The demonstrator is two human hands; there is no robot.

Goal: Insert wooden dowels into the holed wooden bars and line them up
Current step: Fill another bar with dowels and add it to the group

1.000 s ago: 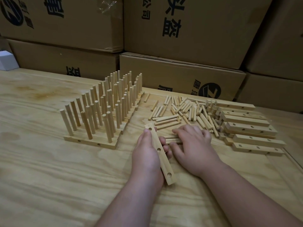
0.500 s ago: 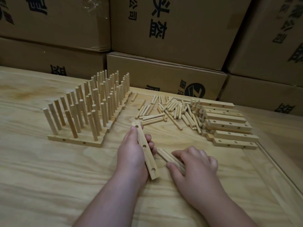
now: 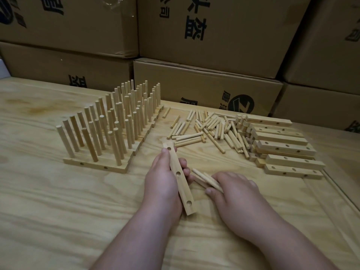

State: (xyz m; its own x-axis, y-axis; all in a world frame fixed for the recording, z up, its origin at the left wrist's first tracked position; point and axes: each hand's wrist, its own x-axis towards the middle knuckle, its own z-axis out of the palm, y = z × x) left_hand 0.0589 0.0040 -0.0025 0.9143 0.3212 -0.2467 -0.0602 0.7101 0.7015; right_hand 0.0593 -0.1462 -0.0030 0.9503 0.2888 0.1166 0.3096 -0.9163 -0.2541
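Boxes back the worktop [image 3: 58,221]; left hand [image 3: 162,184] grips a bar [image 3: 179,178], right hand [image 3: 233,191] pinches dowels [image 3: 206,179]: seat each upright, squarely.

Pale plywood table [image 3: 58,211], visible grain, darker stain near its far left corner. Stacked brown cardboard boxes [image 3: 224,26] with black printed characters line the far edge. A small white object [image 3: 3,69], mostly cut off, sits at the far left edge.
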